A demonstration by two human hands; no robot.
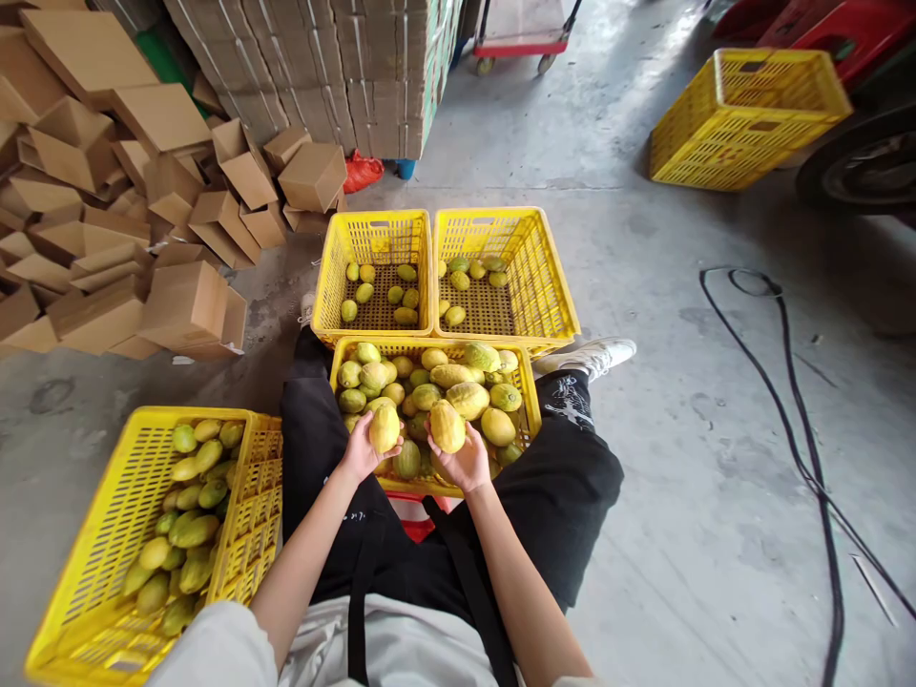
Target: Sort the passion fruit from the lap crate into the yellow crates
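My left hand [364, 448] is wrapped round a yellow papaya [385, 430]. Another yellow papaya [447, 426] rests in my right hand [465, 460], its fingers curled about the underside. Both fruits are held side by side over a yellow plastic crate [530, 401] between my legs, which is full of green and yellow papayas [407, 460]. Beyond it stand two more yellow crates, a left one [325, 286] and a right one [551, 277], each with several papayas on the bottom.
At my left, a tilted yellow crate [93, 534] holds many papayas. Cardboard boxes [186, 305] lie heaped at the far left beside stacked cartons [307, 76]. A yellow crate [744, 124], a wheel [865, 157] and a black cable [801, 429] are on the right. A trolley [522, 43] stands behind.
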